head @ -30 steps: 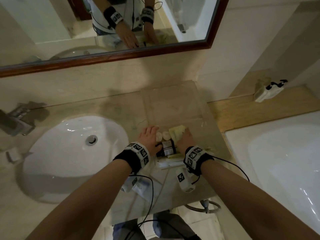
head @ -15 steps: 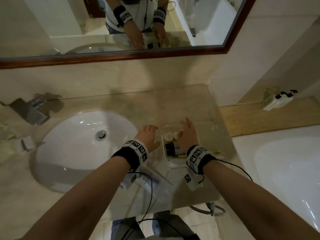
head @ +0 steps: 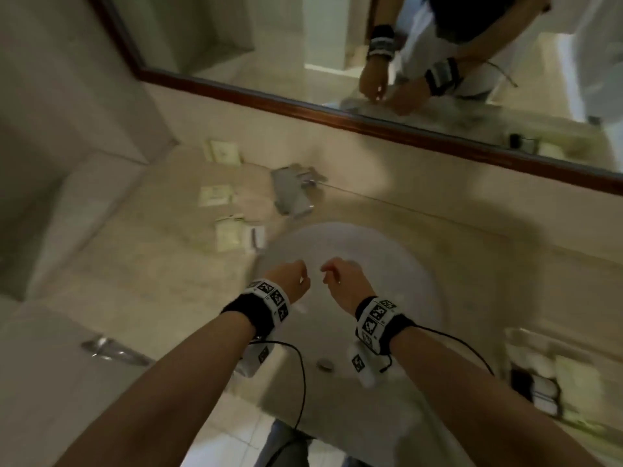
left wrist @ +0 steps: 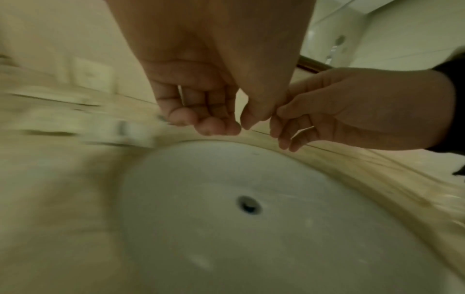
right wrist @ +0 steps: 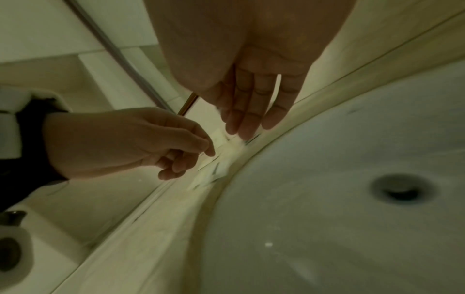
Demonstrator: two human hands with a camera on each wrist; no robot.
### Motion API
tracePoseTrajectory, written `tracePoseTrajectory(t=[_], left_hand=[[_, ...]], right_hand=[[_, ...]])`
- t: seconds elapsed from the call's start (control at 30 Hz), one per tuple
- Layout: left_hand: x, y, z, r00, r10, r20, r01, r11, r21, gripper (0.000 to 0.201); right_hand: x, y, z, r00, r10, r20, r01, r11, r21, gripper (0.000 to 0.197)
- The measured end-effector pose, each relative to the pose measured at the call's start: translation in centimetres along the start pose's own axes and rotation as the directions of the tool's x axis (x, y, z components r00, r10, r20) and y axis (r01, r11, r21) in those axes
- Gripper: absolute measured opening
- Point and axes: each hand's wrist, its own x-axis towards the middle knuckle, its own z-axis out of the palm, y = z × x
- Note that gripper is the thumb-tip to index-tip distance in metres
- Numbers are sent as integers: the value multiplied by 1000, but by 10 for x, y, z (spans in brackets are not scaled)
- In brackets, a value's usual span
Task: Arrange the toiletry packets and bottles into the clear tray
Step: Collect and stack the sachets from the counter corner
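Both hands hover empty over the white sink basin [head: 387, 264]. My left hand [head: 301, 274] has loosely curled fingers with nothing in them, as the left wrist view [left wrist: 208, 119] also shows. My right hand [head: 327, 273] is close beside it, fingers relaxed and nearly straight [right wrist: 246, 127]. Several pale toiletry packets [head: 215, 196] lie on the counter left of the basin, the nearest packet [head: 229, 235] just beyond my left hand. The clear tray [head: 515, 335] sits at the lower right, holding a dark bottle [head: 526, 379] and a pale packet [head: 573, 375].
A chrome faucet [head: 293, 193] stands behind the basin, near the packets. A framed mirror [head: 371, 62] runs along the wall above the marble counter [head: 135, 281]. The basin's drain [left wrist: 249, 204] lies below my hands. The picture is motion-blurred.
Both hands have left the tray and moved left over the basin, empty. The head view has swung left, putting the tray at the lower right edge.
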Motion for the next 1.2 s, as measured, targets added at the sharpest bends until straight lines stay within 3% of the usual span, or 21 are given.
tracePoseTrajectory(t=[0.17, 0.3, 0.47, 0.63, 0.73, 0.83, 1.0, 1.1, 1.2], left_hand=[[15, -139, -31, 973, -230, -29, 227, 971, -78, 29], [42, -202, -48, 945, -319, -66, 307, 939, -154, 27], [95, -232, -65, 932, -337, -133, 289, 913, -288, 33], [145, -235, -87, 933, -245, -265, 195, 960, -199, 43], [166, -235, -97, 917, -256, -305, 201, 959, -200, 46], [180, -236, -105, 933, -237, -272, 200, 967, -155, 53], [194, -244, -111, 968, -212, -135, 211, 977, -26, 65], [198, -247, -106, 975, -204, -91, 208, 977, 41, 68], [198, -247, -107, 963, -261, -71, 263, 965, 20, 62]], right_hand=[[89, -83, 88, 996, -40, 80, 42, 999, -28, 22], [147, -124, 127, 994, 7, 106, 6, 993, -116, 33], [199, -133, 145, 995, 83, 48, -62, 939, -338, 48], [220, -129, 147, 975, 165, 146, -56, 825, -562, 75], [232, -129, 153, 976, 180, 122, -77, 810, -581, 74], [242, -132, 148, 966, 235, 111, -162, 878, -451, 66], [255, -134, 132, 968, 250, 11, -248, 964, -100, 34], [264, -136, 125, 956, 293, 0, -285, 932, 225, 27], [267, -142, 123, 921, 386, 49, -367, 819, 442, 33]])
